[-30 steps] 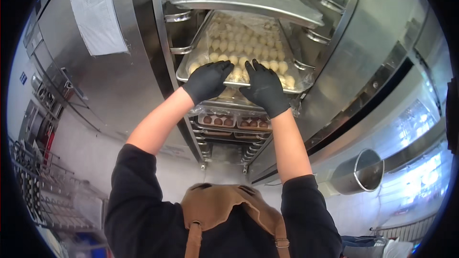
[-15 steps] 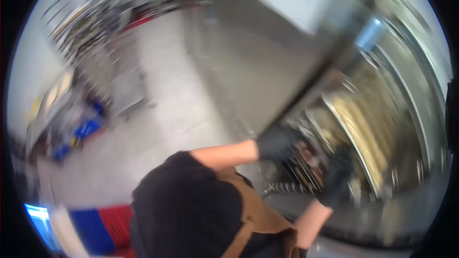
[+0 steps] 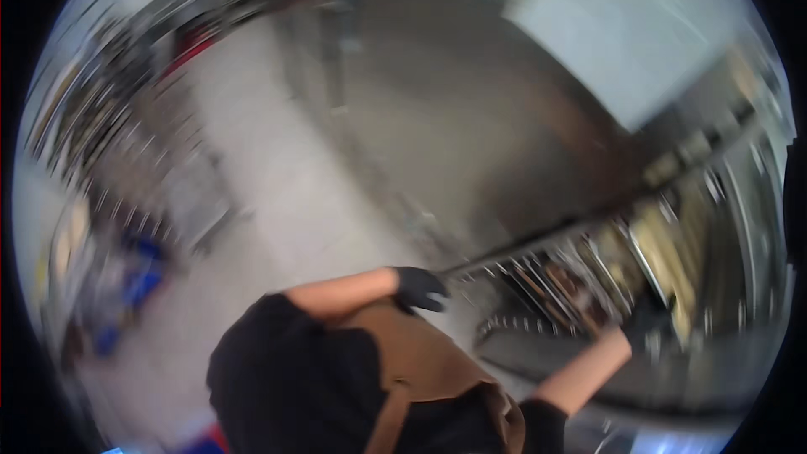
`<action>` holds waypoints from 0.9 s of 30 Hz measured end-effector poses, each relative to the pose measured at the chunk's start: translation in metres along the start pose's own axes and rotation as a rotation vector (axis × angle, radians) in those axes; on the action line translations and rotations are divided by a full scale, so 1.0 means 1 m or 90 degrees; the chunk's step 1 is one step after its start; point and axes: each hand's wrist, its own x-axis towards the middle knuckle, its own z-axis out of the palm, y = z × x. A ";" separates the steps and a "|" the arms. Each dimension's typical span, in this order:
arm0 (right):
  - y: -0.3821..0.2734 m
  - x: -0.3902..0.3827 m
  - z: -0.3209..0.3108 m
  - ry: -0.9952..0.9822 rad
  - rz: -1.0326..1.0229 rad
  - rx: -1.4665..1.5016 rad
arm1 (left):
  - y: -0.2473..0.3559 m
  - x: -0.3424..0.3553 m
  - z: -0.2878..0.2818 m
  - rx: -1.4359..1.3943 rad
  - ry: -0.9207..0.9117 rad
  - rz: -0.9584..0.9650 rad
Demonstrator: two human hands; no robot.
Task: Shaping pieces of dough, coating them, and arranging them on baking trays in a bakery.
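Observation:
My left hand, in a black glove, is in front of my brown apron, apart from the trays. A small pale patch shows at its fingertips; blur hides what it is and how the fingers lie. My right hand, also black-gloved, reaches in among the trays of a steel cabinet. It is beside a tray of long, pale yellowish pieces, perhaps touching its edge. Its fingers merge with the dark interior. Several thinner trays are racked to the left of that hand, one with brownish contents.
The cabinet's wide steel door stands open ahead of me, with a white panel beyond it. Farther left are wheeled racks and blue items by the wall. Pale floor runs between.
My left hand has drawn back from the trays, leftward to my apron. My right hand remains among the trays. The view has turned, and everything is smeared by motion.

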 end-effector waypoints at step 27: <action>-0.105 -0.349 0.099 0.425 -0.057 0.340 | 0.078 0.105 0.017 -0.486 -0.786 0.120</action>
